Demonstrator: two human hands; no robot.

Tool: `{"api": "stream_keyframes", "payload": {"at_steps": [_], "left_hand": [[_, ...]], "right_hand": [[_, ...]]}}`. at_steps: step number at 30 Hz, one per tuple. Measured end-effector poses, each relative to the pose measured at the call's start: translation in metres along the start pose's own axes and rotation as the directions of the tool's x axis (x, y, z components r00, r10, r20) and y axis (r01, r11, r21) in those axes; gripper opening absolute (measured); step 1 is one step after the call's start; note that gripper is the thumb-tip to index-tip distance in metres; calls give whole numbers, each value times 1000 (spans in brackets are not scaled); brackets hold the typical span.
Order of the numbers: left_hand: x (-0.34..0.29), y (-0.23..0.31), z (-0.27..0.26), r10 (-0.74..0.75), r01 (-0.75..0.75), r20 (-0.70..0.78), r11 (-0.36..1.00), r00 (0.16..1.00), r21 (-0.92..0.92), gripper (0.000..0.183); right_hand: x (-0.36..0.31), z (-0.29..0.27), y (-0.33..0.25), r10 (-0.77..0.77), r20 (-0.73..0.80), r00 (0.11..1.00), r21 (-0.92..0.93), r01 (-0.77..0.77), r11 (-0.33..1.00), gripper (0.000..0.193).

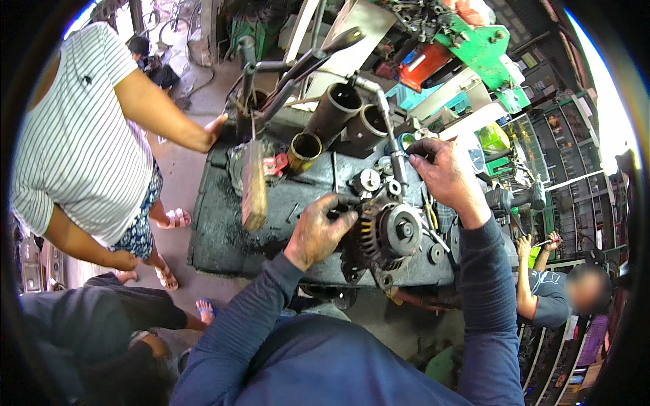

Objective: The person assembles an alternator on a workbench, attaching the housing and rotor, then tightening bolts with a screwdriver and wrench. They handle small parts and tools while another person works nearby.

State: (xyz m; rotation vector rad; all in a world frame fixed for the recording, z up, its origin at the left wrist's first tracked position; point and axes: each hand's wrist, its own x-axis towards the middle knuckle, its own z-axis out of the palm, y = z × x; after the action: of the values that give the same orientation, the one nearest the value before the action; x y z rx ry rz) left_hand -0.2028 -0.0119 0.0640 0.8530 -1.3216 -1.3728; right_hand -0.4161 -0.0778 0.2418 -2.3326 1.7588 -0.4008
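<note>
An alternator (393,233) with a round pulley and a finned, dark housing sits at the front edge of the dark metal bench (264,250). My left hand (318,230) is closed at its left side, thumb and fingers against the housing. My right hand (443,172) is raised beyond it to the right, thumb and fingertips pinched together; what they hold, if anything, does not show. Just left of those fingertips, a long metal socket wrench (395,152) slants down behind the alternator. A small round metal part (367,180) lies next to the wrench's lower end.
Dark upright metal cylinders (333,108) and a yellowish can (303,151) stand at the back. A wooden-ended bar (254,196) juts over the bench's left. A person in a striped shirt (95,135) touches the bench's far left corner. Another person (552,291) is at the right.
</note>
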Motion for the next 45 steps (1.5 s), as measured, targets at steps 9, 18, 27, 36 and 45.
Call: {"api": "stream_keyframes", "payload": {"at_steps": [9, 18, 27, 36, 45], "left_hand": [[15, 26, 17, -127, 130, 50, 989, 991, -71, 20], [24, 45, 16, -37, 8, 82, 947, 996, 321, 22], [-6, 36, 40, 88, -167, 188, 873, 978, 459, 102], [-7, 27, 58, -38, -2, 158, 970, 987, 244, 115], [-14, 24, 63, -115, 100, 59, 972, 992, 212, 126]], "right_hand": [[46, -7, 46, -30, -117, 993, -77, 21, 997, 26], [22, 6, 56, -100, -9, 995, 15, 100, 995, 31], [-43, -22, 142, 209, -225, 952, 208, -162, 965, 29], [-183, 111, 282, 594, 268, 759, -206, -557, 805, 30], [-190, 166, 324, 546, -235, 804, -82, -576, 813, 20]]}}
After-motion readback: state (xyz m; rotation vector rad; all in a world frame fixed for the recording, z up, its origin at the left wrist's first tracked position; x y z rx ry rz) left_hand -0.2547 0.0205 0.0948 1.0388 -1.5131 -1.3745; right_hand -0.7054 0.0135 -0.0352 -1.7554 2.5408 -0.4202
